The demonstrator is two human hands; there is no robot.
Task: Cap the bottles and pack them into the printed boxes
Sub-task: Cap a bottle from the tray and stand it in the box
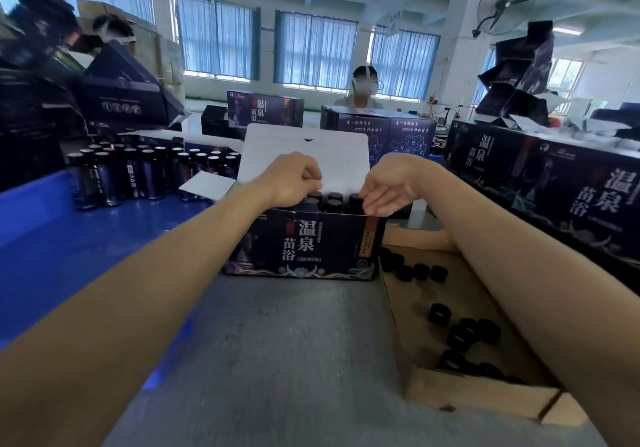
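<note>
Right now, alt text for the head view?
Both hands, left hand and right hand, reach into an open printed box of capped bottles. More bottles stand left; loose caps fill a cardboard tray right.

Two hands (294, 179); one open printed box (304, 242); one cardboard tray (478, 391)

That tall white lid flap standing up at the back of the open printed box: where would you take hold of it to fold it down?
Probably by its free top edge, reaching up from the front. The lid flap stands upright, hinged at the rear of the printed box, so pulling the top edge forward swings it over the capped bottles. Both hands are already at the opening.
</note>
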